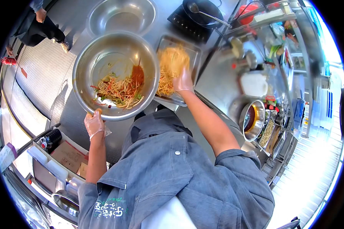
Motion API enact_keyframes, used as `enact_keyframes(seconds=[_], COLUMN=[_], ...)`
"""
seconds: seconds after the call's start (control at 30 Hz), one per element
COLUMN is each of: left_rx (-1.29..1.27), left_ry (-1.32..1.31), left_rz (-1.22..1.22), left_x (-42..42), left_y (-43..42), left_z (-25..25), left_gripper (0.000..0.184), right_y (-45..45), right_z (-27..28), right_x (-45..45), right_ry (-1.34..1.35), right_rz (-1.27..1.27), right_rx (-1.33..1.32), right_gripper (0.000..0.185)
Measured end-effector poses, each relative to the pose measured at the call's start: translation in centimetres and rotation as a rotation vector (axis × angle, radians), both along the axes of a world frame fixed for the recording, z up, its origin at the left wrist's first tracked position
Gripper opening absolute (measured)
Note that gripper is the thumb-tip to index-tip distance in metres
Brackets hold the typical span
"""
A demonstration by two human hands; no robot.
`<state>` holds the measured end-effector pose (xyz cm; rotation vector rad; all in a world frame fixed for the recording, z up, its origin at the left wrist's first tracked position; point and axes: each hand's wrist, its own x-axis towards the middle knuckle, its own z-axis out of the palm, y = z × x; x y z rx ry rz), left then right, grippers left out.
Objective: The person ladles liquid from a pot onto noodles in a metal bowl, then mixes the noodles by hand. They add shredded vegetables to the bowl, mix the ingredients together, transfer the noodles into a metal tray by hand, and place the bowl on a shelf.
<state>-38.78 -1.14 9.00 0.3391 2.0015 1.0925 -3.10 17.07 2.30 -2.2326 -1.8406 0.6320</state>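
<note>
In a clear plastic glove, my left hand (95, 124) is closed on the near rim of a large steel bowl (80, 72). Shredded vegetables (120, 89) with red sauce (138, 75) and a white dollop lie inside that bowl. My right hand (183, 81), also gloved, is closed round a bunch of noodles (174, 60), blurred by motion, above a rectangular steel tray (196, 57). More noodles lie in the tray under the hand. The fingertips of my right hand are partly hidden by the noodles.
Another steel bowl (122, 17) stands behind the large one. A black pan (202, 15) with a ladle sits on a cooker (179, 23) at the back. To the right are a bowl of dark sauce (258, 118) and ingredient trays. A person (38, 28) stands at upper left.
</note>
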Motion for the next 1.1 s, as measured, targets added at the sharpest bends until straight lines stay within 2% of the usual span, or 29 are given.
enact_keyframes(seconds=[0.07,0.13,0.23,0.3,0.33,0.4,0.43,0.5,0.53,0.6,0.7,0.8,0.87,0.93,0.97,1.1], left_rx=[-0.025,0.054,0.016,0.006,0.001,0.038,0.064,0.069,0.072,0.056,0.065,0.081,0.063,0.073,0.026,0.077], left_ry=[-0.001,-0.088,-0.086,-0.084,-0.085,-0.107,-0.122,-0.133,-0.142,-0.112,-0.097,-0.103,-0.097,-0.110,-0.087,-0.101], left_rz=[-0.004,0.080,-0.019,-0.012,-0.004,0.013,0.030,0.027,0.024,-0.001,-0.018,-0.022,-0.029,0.052,-0.002,0.027], left_x=[0.0,0.2,-0.4,-0.4,-0.2,-0.1,-0.1,-0.5,-0.7,-0.6,-0.7,-0.5,0.1,1.0,1.2,0.7], left_y=[-0.2,-0.3,-0.5,-0.4,-0.2,-0.1,-0.2,-0.4,-0.5,-0.5,-0.3,-0.2,-0.2,0.3,0.0,0.1], left_z=[0.0,-0.4,-0.8,-0.6,-0.6,-0.6,-0.7,-1.0,-1.1,-0.1,-0.5,-1.3,-1.3,-0.8,-0.7,-1.2], left_gripper=[0.015,0.015,0.021,0.021,0.021,0.020,0.020,0.020,0.020,0.020,0.021,0.020,0.020,0.015,0.015,0.016], right_y=[2.5,5.5,7.5,7.2,6.2,2.7,1.3,-0.9,-1.1,-1.7,-1.0,-0.7,0.4,2.9,3.3,5.2], right_z=[2.4,3.4,4.8,6.6,5.8,3.1,3.7,4.9,4.4,2.5,1.8,1.2,1.7,1.7,1.7,6.1], right_x=[-0.6,-0.2,0.3,-0.2,-0.2,-0.5,-0.7,-1.3,-1.3,-1.0,0.4,0.8,0.3,0.3,0.8,2.8], right_ry=[0.040,0.079,-0.148,0.104,0.098,0.036,0.033,-0.134,-0.134,0.038,0.137,0.112,0.034,-0.026,0.063,0.162], right_rz=[-0.081,-0.161,0.090,-0.114,-0.114,-0.136,-0.136,0.171,0.171,0.080,0.137,0.132,0.094,0.043,-0.082,-0.006], right_rx=[-0.064,-0.128,-0.020,-0.286,-0.280,-0.095,-0.093,-0.025,-0.023,0.125,0.230,0.342,0.324,-0.022,-0.032,0.153], right_gripper=[0.050,0.051,0.047,0.037,0.037,0.030,0.030,0.030,0.030,0.034,0.038,0.042,0.044,0.040,0.035,0.031])
